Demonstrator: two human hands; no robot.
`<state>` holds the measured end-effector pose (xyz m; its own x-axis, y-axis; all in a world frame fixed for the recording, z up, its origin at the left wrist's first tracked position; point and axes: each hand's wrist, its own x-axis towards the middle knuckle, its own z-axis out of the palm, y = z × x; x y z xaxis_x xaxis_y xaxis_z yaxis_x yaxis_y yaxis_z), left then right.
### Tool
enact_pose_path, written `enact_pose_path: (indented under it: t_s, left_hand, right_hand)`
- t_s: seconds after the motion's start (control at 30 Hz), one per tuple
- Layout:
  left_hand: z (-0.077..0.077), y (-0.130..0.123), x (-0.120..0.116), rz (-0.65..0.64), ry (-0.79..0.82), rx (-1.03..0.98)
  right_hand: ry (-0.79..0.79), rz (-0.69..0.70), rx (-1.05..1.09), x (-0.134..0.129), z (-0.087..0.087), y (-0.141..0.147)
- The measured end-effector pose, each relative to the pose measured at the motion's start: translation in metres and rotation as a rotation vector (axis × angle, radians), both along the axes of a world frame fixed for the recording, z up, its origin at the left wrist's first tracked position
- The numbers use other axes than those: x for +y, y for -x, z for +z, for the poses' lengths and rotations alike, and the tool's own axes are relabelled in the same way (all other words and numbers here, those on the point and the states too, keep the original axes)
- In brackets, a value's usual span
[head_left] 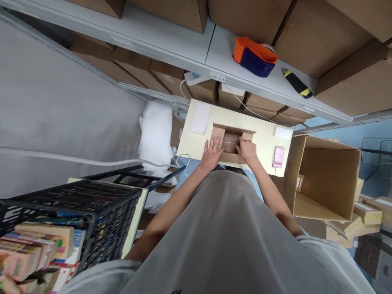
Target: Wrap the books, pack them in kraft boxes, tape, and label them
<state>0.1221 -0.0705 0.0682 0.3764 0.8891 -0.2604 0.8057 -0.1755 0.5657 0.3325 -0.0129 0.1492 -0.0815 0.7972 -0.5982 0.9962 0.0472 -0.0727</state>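
A small cardboard box [232,157] with its flaps spread lies on the cream-coloured board [263,141] in front of me. My left hand [211,153] rests with its fingers spread on the box's left flap and edge. At the box's right side, my right hand [246,149] has its fingers curled in a grip on the right flap or edge. A white foam sheet [200,118] lies on the board's left part. Near the board's right end are a phone [278,157] with a pink screen and a white pad [283,132].
An orange and blue tape dispenser [255,56] and a yellow-black cutter [297,83] lie on the shelf [192,49] ahead. A large open carton [326,183] stands right. At left are a black crate [113,216] with books and white wrapping sheets [156,134].
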Motion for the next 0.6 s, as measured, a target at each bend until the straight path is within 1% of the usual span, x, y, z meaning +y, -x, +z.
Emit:
enact_pose_path:
  t_s: [0.07, 0.17, 0.27, 0.33, 0.4, 0.47, 0.53, 0.6]
  left_hand:
    - [0.002, -0.006, 0.005, 0.012, 0.017, 0.027]
    - [0.007, -0.002, 0.006, 0.019, -0.007, 0.046]
    - [0.014, 0.013, 0.002, 0.061, -0.058, 0.049]
    - [0.014, 0.026, 0.000, 0.138, -0.072, 0.039]
    - [0.011, 0.039, 0.001, 0.227, -0.072, 0.010]
    - [0.005, 0.050, 0.005, 0.302, -0.070, -0.044]
    - [0.001, 0.057, 0.011, 0.358, -0.080, -0.121]
    - [-0.001, 0.062, 0.017, 0.398, -0.105, -0.200]
  right_hand:
    - [-0.056, -0.033, 0.036, -0.007, 0.004, -0.013]
    - [-0.154, -0.108, 0.160, -0.021, 0.005, -0.047]
    - [-0.241, -0.218, 0.274, -0.036, -0.002, -0.082]
    - [-0.289, -0.284, 0.333, -0.046, -0.012, -0.099]
    - [-0.318, -0.331, 0.404, -0.054, -0.022, -0.108]
    - [-0.340, -0.361, 0.486, -0.059, -0.030, -0.108]
    - [-0.368, -0.375, 0.545, -0.062, -0.034, -0.105]
    - [-0.407, -0.379, 0.561, -0.062, -0.035, -0.102]
